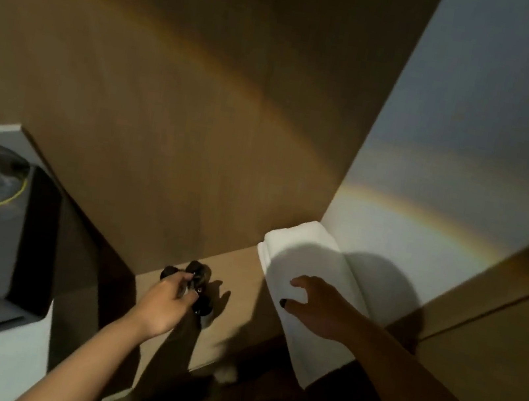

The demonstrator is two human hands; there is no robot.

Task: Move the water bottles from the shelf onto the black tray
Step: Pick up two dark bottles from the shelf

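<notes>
Left hand (167,302) grips the dark-capped water bottles (197,290) on the wooden shelf (234,317), just left of the folded white towel (299,275); right hand (319,307) hovers spread, empty, over that towel

Left hand (163,305) fingers curled; right hand (318,309) spread, hovering.

No text, label, brand, number or sign can be read anywhere in this dim view.
</notes>
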